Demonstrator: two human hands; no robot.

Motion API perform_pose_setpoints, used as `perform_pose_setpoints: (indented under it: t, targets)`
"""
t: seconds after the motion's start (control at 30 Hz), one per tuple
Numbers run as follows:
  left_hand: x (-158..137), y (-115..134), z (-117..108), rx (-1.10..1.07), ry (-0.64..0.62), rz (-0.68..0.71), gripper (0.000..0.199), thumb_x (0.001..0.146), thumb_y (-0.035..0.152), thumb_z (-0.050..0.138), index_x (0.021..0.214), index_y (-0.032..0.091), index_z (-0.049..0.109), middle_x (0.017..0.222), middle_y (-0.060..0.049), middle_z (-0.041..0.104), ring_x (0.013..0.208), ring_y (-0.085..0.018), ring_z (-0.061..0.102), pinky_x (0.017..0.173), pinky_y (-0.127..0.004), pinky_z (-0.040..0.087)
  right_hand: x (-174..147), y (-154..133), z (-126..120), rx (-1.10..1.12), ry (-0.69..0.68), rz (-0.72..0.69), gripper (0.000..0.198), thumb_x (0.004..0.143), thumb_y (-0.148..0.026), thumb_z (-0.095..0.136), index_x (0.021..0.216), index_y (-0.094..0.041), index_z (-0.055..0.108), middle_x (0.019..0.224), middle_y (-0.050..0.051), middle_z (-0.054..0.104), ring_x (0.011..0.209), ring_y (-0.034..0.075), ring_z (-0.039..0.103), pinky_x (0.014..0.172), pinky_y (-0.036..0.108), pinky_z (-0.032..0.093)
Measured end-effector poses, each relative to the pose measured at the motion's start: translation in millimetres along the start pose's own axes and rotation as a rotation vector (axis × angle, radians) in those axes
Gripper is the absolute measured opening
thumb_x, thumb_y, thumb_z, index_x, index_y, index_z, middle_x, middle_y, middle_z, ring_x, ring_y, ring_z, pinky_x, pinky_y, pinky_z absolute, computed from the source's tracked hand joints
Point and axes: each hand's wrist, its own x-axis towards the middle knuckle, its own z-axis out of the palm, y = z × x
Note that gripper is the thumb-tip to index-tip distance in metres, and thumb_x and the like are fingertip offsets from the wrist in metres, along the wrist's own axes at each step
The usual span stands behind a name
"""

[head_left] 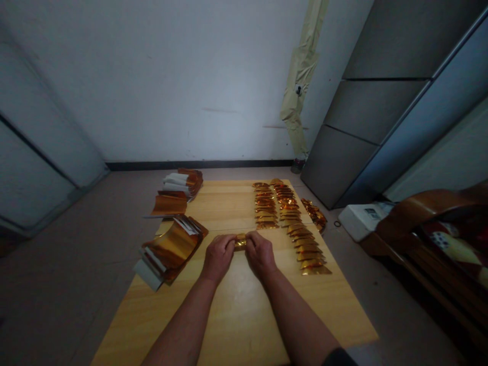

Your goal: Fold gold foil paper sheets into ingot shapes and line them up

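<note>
Between my two hands, just above or on the wooden table (pixel 244 300), is a small piece of gold foil paper (pixel 240 243), partly folded. My left hand (pixel 220 258) is closed on its left end, and my right hand (pixel 261 254) is closed on its right end. The fingertips are partly hidden behind the knuckles. Left of my left hand lies a loose stack of gold foil sheets (pixel 171 244) with pale undersides. To the right of my right hand, folded gold foil pieces (pixel 308 248) sit in an overlapping row.
Another row of folded pieces (pixel 266 207) stands farther back. More foil sheets (pixel 170 204) hang over the far left table edge. A heap of gold pieces (pixel 314 214) is beyond the right edge. A grey refrigerator (pixel 366 107), white box (pixel 360 221) and wooden chair (pixel 415 229) stand at right.
</note>
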Motion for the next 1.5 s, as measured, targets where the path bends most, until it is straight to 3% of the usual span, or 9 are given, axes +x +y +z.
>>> perform_pose_setpoints:
  t: [0.43,0.73,1.0,1.5]
  targets:
    - [-3.2,-3.6,4.2,0.077,0.022,0.11,0.024,0.088,0.018,0.045,0.096,0.02,0.068,0.092,-0.006,0.073,0.086,-0.018,0.065,0.083,-0.031,0.051,0.7,0.4,1.6,-0.156,-0.001,-0.034,0.017,0.078,-0.016,0.045,0.076,-0.021,0.061,0.07,0.0,0.061,0.064,0.014,0.052,0.062,0.022,0.035]
    - [-3.0,-0.4,2.7,0.115,0.018,0.124,0.028,0.086,0.013,0.044,0.101,0.02,0.066,0.092,-0.006,0.072,0.087,-0.019,0.064,0.083,-0.033,0.051,-0.1,3.9,2.1,-0.155,-0.046,-0.09,0.019,0.088,-0.021,0.041,0.076,-0.021,0.057,0.069,0.0,0.058,0.064,0.014,0.051,0.063,0.022,0.035]
    - [-3.9,-3.1,6.6,0.138,0.023,0.155,0.029,0.084,0.01,0.045,0.104,0.019,0.065,0.094,-0.006,0.072,0.088,-0.019,0.064,0.083,-0.033,0.052,-1.3,-1.5,0.6,-0.207,-0.013,-0.058,0.021,0.088,-0.02,0.041,0.075,-0.021,0.057,0.067,0.0,0.058,0.061,0.014,0.051,0.061,0.022,0.032]
    - [-2.5,0.0,6.0,0.143,-0.003,0.087,0.033,0.084,0.01,0.044,0.107,0.021,0.065,0.094,-0.006,0.071,0.089,-0.019,0.064,0.084,-0.032,0.051,-0.4,-0.2,2.2,-0.183,0.009,-0.036,0.023,0.087,-0.02,0.04,0.076,-0.022,0.059,0.068,0.0,0.061,0.062,0.015,0.052,0.061,0.023,0.034]
